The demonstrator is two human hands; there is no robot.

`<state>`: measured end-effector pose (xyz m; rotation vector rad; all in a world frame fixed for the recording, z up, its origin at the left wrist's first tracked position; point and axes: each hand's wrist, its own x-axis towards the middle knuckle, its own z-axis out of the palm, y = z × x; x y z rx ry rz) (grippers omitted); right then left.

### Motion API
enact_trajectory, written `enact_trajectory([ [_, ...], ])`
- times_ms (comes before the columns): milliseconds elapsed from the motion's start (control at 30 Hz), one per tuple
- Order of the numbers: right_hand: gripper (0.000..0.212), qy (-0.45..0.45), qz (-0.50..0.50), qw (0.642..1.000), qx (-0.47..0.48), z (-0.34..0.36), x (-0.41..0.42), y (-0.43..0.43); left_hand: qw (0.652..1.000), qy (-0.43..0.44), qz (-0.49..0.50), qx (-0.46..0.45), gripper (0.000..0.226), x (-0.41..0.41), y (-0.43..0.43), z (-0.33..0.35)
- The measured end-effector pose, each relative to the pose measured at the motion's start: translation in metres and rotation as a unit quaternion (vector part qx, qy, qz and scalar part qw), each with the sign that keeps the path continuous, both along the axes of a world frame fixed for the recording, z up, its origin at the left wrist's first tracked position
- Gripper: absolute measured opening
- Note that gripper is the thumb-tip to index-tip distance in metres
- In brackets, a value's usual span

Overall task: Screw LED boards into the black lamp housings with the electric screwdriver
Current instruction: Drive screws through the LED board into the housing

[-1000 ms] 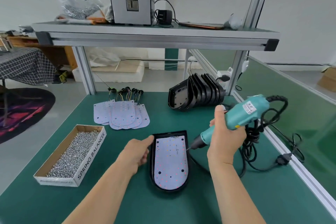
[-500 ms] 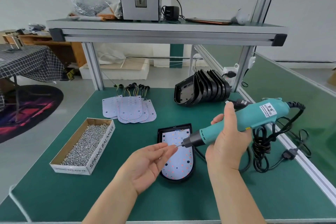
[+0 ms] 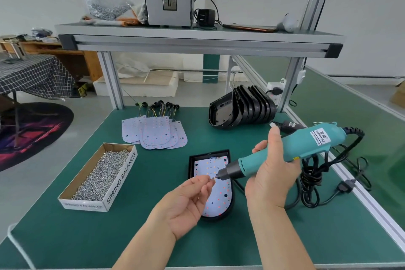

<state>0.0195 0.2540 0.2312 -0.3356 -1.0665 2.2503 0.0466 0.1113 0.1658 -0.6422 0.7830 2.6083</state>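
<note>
A black lamp housing [image 3: 192,160] lies on the green mat with a white LED board [image 3: 220,193] seated inside it. My right hand [image 3: 268,173] grips the teal electric screwdriver [image 3: 304,143], held above the housing with its bit pointing left. My left hand [image 3: 186,201] is raised palm up, its fingertips pinching a small screw [image 3: 212,178] at the bit's tip. The screw is tiny and partly hidden by my fingers.
A cardboard box of screws [image 3: 98,176] sits at the left. Loose LED boards [image 3: 156,132] with wires lie behind it. Several stacked black housings [image 3: 241,108] stand at the back right. The screwdriver's coiled cable [image 3: 313,182] lies at the right edge.
My left hand left the housing's side, rose palm up and brought its fingertips to the bit. The screwdriver lifted off the board and levelled out.
</note>
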Motion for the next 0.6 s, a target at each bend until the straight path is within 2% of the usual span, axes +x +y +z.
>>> enact_trajectory([
  [133, 0.02, -0.005, -0.005, 1.0, -0.002, 0.0, 0.0001, 0.0017, 1.0, 0.013, -0.011, -0.001, 0.022, 0.0009, 0.0, -0.003],
  [400, 0.02, -0.006, -0.009, 1.0, 0.005, -0.0026, 0.0011, 0.0044, 1.0, 0.005, -0.012, 0.005, 0.009, 0.0043, 0.0046, -0.0005],
  [600, 0.02, -0.004, -0.016, 1.0, -0.003, -0.0027, 0.002, 0.0071, 1.0, -0.004, -0.016, 0.006, 0.01, 0.0077, 0.0093, 0.0012],
])
